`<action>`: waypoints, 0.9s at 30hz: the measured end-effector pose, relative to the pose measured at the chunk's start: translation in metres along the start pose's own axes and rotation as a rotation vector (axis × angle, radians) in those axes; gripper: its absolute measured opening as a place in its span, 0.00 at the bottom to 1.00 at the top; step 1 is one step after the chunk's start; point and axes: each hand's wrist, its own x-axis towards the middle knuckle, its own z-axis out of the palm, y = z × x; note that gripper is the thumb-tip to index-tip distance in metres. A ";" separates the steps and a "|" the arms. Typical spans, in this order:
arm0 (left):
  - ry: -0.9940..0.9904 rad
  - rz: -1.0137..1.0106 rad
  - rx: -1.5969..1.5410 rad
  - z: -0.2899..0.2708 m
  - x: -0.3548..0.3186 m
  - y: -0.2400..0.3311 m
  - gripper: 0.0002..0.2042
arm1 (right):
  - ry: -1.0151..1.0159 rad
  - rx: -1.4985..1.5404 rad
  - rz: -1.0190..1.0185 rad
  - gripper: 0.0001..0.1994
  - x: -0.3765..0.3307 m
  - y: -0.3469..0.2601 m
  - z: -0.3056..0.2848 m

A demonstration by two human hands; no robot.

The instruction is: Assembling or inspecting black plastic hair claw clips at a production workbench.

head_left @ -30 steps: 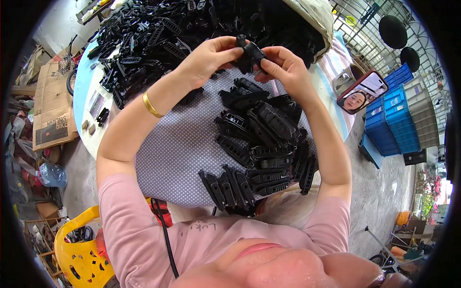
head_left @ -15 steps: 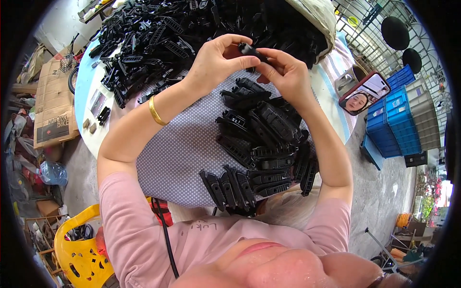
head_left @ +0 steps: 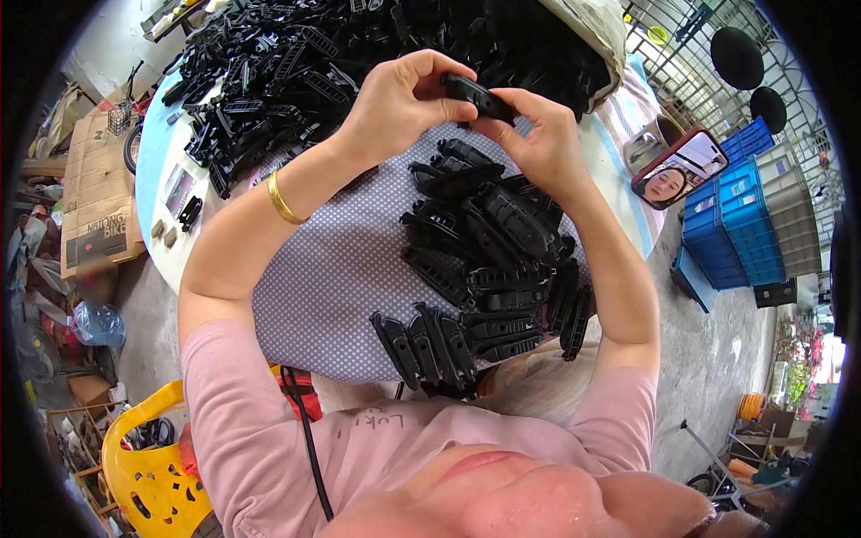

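Observation:
Between my two hands, raised over the table, is a curved black plastic part. My left hand pinches its left end with thumb and fingers. The other end is gripped by my right hand. Beneath and nearer me lies a stack of similar black plastic parts, with a row of them fanned along the table's near edge. Beyond my hands spreads a large heap of loose black plastic pieces, many with ladder-like slots.
A dotted cloth covers the round table. To the right, a phone leans on a metal cup. A pale sack borders the heap. Blue crates stand at right, a yellow chair at lower left.
The black part in my hands has turned, so more of its long outer side shows. Both hands still hold it, nearly in the same place.

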 end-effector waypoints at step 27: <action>-0.426 -0.179 1.177 -0.053 0.007 -0.007 0.12 | -0.176 -0.259 -0.103 0.13 0.016 0.049 0.022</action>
